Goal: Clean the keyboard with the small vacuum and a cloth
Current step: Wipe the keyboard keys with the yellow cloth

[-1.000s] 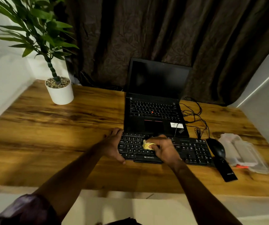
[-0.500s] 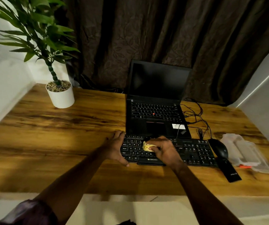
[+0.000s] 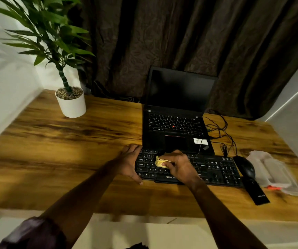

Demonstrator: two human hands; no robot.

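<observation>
A black keyboard [image 3: 214,169] lies on the wooden desk [image 3: 72,155] in front of an open black laptop [image 3: 177,126]. My right hand [image 3: 180,166] presses a small crumpled yellow cloth [image 3: 159,162] onto the keys left of the keyboard's middle. My left hand [image 3: 130,162] rests on the keyboard's left end, fingers spread over its edge, thumb at the near side. A slim black device [image 3: 256,192] lies to the right of the keyboard; whether it is the vacuum I cannot tell.
A black mouse [image 3: 245,167] sits right of the keyboard. Clear plastic packaging [image 3: 277,173] lies further right. Black cables [image 3: 220,130] trail beside the laptop. A potted plant [image 3: 70,103] stands at the back left. Dark curtains hang behind the desk.
The right hand with the cloth has shifted slightly over the keys. The left hand stays on the keyboard's left end. The view has tilted a little.
</observation>
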